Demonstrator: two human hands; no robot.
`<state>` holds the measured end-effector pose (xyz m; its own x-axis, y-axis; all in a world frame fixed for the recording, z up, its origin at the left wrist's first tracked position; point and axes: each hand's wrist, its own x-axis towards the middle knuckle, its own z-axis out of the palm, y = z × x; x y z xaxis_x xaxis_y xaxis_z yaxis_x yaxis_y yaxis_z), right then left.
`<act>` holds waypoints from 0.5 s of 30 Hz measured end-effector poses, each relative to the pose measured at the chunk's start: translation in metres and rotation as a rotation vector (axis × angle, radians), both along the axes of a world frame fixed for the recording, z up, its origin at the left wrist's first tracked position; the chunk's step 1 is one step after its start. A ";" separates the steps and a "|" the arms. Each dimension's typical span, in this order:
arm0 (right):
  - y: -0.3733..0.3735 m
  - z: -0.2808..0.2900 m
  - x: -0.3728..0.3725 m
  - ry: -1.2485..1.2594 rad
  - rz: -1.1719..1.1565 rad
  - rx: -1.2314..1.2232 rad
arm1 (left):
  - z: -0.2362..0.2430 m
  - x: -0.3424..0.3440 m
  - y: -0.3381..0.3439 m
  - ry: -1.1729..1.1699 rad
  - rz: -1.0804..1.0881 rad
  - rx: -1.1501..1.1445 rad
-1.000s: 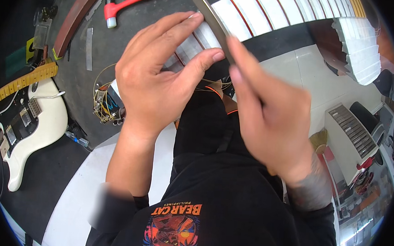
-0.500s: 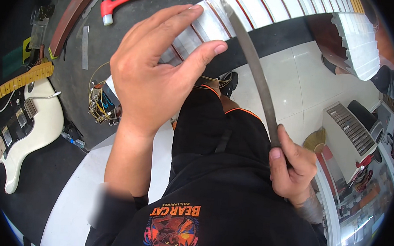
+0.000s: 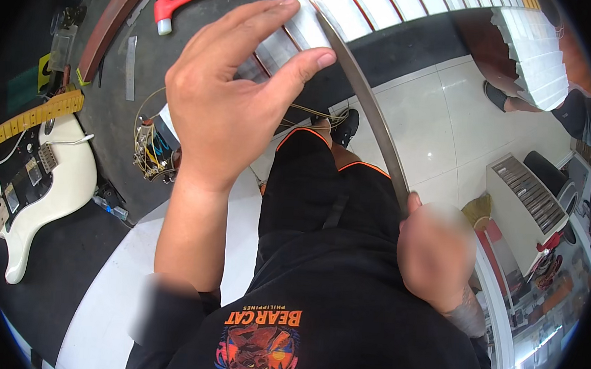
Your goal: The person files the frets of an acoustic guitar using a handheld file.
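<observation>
A guitar neck (image 3: 366, 18) runs across the top, its fretboard masked with pale tape between the exposed frets. My left hand (image 3: 222, 105) lies over its left part, thumb and fingers stretched apart. Beside those fingertips, the far end of a long grey metal file (image 3: 368, 97) meets the taped fretboard. My right hand (image 3: 436, 257) is closed around the file's near end, in front of my body; that hand is partly smeared. The file slants from there up and to the left. What lies under my left palm is hidden.
On the dark worktop are a red hammer (image 3: 192, 1), a steel ruler (image 3: 131, 67), a white electric guitar body (image 3: 58, 190) with a maple neck (image 3: 32, 121), and loose strings by a headstock (image 3: 152, 149). A cabinet (image 3: 520, 212) stands right; another person's foot (image 3: 495, 95) shows upper right.
The file has shifted left and slightly upward along with my right hand's grip, its tip now nearer my left fingertips. My left hand has barely moved, edging slightly up and left.
</observation>
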<state>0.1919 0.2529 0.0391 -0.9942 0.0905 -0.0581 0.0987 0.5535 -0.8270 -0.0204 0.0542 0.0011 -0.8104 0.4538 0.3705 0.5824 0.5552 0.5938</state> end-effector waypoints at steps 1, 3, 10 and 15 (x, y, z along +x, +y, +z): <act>-0.001 0.002 -0.007 -0.001 -0.002 0.001 | 0.001 0.001 0.001 -0.022 0.003 -0.003; -0.005 0.001 -0.031 -0.004 0.066 0.042 | 0.002 0.001 0.001 -0.041 0.008 -0.008; -0.025 -0.015 -0.135 0.147 -0.004 -0.016 | 0.002 0.001 0.003 -0.063 0.008 0.008; -0.024 -0.011 -0.106 0.094 -0.020 -0.049 | 0.002 -0.001 -0.001 -0.015 -0.005 -0.015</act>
